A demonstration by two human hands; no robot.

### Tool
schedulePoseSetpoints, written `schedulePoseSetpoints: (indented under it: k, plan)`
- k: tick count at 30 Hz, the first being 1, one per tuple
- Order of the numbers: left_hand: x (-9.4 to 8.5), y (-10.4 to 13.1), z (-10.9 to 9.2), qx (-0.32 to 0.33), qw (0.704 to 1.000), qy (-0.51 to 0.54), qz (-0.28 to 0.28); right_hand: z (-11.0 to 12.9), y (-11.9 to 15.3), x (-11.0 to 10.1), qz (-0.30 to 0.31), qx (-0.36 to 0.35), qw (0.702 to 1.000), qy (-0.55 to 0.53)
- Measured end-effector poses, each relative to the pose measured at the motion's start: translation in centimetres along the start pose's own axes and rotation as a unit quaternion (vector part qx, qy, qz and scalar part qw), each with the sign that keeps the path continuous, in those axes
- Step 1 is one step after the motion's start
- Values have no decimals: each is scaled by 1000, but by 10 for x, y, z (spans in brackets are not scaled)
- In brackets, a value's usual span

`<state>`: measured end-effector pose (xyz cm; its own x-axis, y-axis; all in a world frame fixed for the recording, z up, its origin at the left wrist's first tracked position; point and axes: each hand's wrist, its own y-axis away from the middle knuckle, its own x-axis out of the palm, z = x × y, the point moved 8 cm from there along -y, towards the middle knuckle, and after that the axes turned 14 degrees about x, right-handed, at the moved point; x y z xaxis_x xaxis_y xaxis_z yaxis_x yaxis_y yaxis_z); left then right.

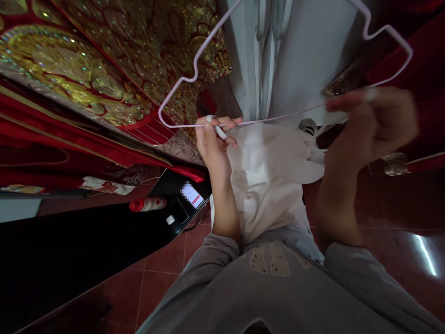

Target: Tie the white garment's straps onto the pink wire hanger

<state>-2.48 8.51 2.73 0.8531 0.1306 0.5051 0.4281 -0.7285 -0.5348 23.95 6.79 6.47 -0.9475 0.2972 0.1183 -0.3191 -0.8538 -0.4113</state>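
The left hand is pinching the lower bar of a pink clothes hanger; the blurred right hand is hiding its grip, so one cannot tell. The hanger's visible part, spanning above white fabric, is not yet carrying any garment.

the left hand sits just off centre toward twelve o'clock, thumb upright, fingers loosely bent and reaching toward three o'clock in a pinch. its forearm rises nearly straight from six o'clock. the right hand, blurred, lies between two and three o'clock, curled, fingertips turned toward nine; its forearm leans toward one, wrist bent toward two. both hands stand well apart.
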Motion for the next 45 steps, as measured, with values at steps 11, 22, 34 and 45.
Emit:
schedulePoseSetpoints:
  k: [11, 22, 34, 45]
  plan:
    - [-13, -8, 2, -68, 996, -46, 30, 3, -6, 42, 102, -78, 954, 271]
    - [-89, -39, -51, 140, 973, -144, -116, 10, 1, 46, 89, -117, 958, 247]
    - [-40, -66, -57, -13, 981, -193, 18, 6, 1, 38, 99, -84, 968, 217]
    - [-12, -82, -57, 10, 958, -230, 169, 0, 3, 39, 63, -89, 965, 237]
